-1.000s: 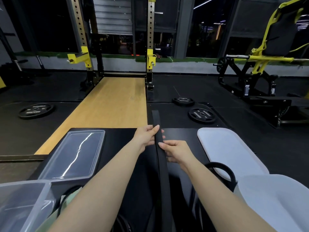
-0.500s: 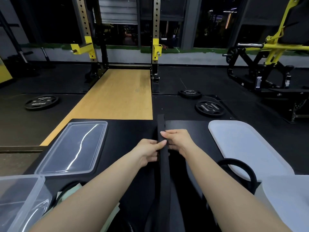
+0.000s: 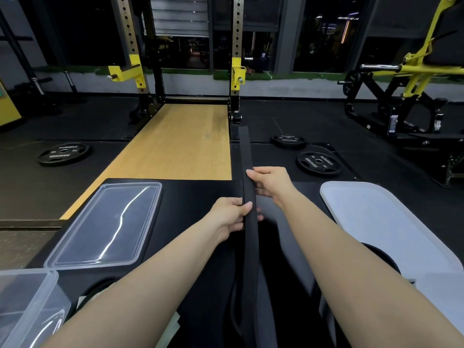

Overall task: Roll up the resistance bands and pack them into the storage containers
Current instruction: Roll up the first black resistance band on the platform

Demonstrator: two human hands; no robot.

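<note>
Right hand has slid farther up the flat, taut black band.

Your one head camera looks forward and down, close over both hands gripping the black band.

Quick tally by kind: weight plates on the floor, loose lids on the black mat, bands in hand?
Weight plates: 3, at left, centre and right
Lids: 2, clear lid and white lid
Black resistance band: 1, held by left hand and right hand
Total: 6
</note>
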